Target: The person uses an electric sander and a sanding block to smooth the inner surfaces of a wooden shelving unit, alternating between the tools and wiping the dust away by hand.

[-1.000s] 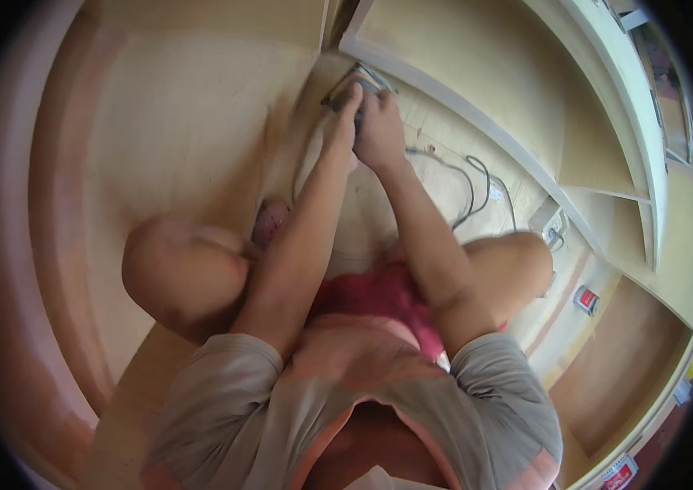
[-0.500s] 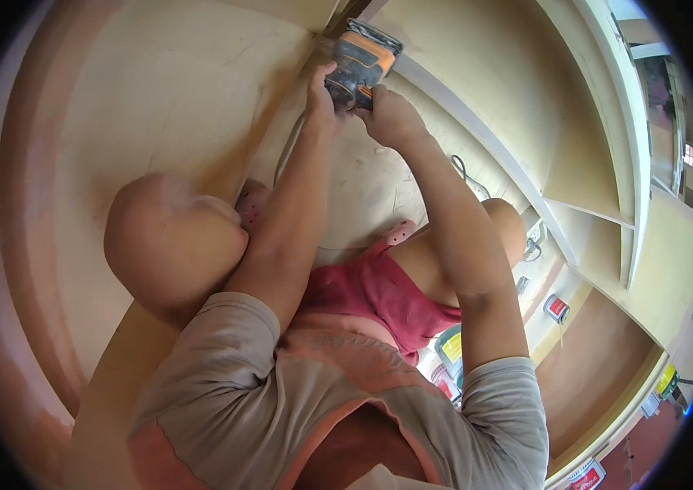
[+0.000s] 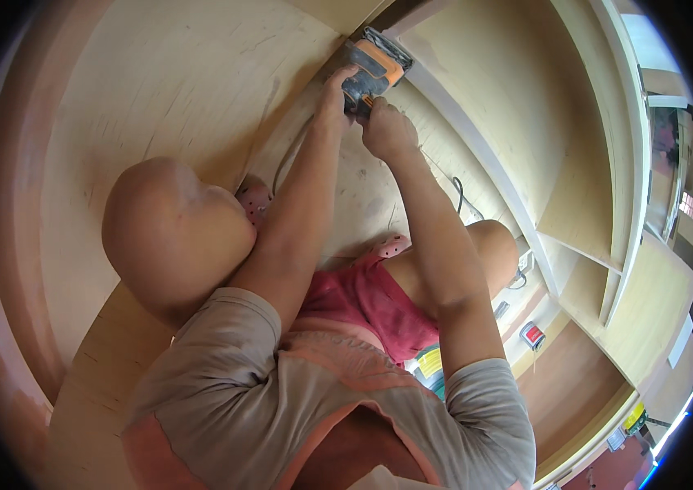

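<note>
An orange and black power sander [image 3: 376, 67] is at the top middle, tilted, with its flat pad end at the corner where a pale cabinet edge [image 3: 444, 102] meets the wooden panel. My left hand [image 3: 337, 91] wraps around its near left side. With fingers closed, my right hand [image 3: 389, 131] grips the sander's rear end from the right. Both arms reach far forward between my bent knees. Whether the pad touches the wood, I cannot tell. A grey cord [image 3: 291, 155] runs down behind my left forearm.
Open wooden shelving [image 3: 510, 90] curves along the right, with a lower compartment [image 3: 571, 384]. A small red-labelled can [image 3: 533, 336] stands by it. Beside my right knee is a power socket strip [image 3: 524, 263]. Pink clogs [image 3: 255, 196] are on my feet, on the pale wooden surface.
The sander and both hands have shifted slightly right and down in the picture. My view has turned a little too, and both hands keep their hold.
</note>
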`<action>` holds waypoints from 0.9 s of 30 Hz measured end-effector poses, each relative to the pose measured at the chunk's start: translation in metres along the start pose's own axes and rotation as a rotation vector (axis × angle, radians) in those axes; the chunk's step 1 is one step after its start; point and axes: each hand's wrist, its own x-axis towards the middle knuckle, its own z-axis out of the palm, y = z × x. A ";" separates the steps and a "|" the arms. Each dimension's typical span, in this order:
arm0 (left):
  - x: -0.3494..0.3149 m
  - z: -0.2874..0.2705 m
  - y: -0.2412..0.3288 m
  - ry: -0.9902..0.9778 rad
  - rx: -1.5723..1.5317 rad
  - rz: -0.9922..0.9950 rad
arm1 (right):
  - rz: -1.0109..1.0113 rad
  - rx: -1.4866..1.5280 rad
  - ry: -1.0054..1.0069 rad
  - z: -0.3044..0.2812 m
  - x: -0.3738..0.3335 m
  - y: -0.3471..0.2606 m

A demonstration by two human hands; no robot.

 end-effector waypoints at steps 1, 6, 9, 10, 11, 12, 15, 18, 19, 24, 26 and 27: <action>-0.001 -0.002 0.000 -0.024 0.016 -0.031 | 0.011 0.003 0.019 0.000 -0.001 0.000; 0.003 0.002 0.000 -0.009 0.042 -0.025 | 0.023 0.048 0.060 -0.007 -0.006 -0.002; 0.000 0.004 -0.002 0.018 0.027 -0.026 | 0.049 0.020 -0.012 -0.014 -0.009 -0.007; -0.002 0.005 -0.002 0.045 0.027 -0.055 | 0.066 0.008 -0.035 -0.016 -0.010 -0.008; -0.003 0.006 -0.001 0.022 0.021 -0.032 | 0.098 -0.012 -0.054 -0.019 -0.012 -0.010; -0.006 0.007 -0.001 0.039 0.023 -0.044 | 0.082 -0.004 -0.056 -0.022 -0.014 -0.012; -0.008 0.009 0.000 0.051 0.066 -0.046 | 0.103 -0.016 -0.075 -0.028 -0.021 -0.015; -0.007 0.007 -0.001 0.051 0.108 -0.096 | 0.119 -0.021 -0.100 -0.030 -0.025 -0.019; -0.007 0.006 -0.002 0.043 0.109 -0.166 | 0.134 -0.009 -0.119 -0.030 -0.026 -0.020; -0.006 0.001 -0.011 0.065 0.112 -0.099 | 0.140 0.028 -0.098 -0.028 -0.031 -0.020; -0.006 0.000 -0.012 0.077 0.116 -0.075 | 0.120 -0.009 -0.075 -0.028 -0.030 -0.018; -0.006 0.000 -0.012 0.053 0.112 -0.069 | 0.119 0.003 -0.086 -0.028 -0.029 -0.016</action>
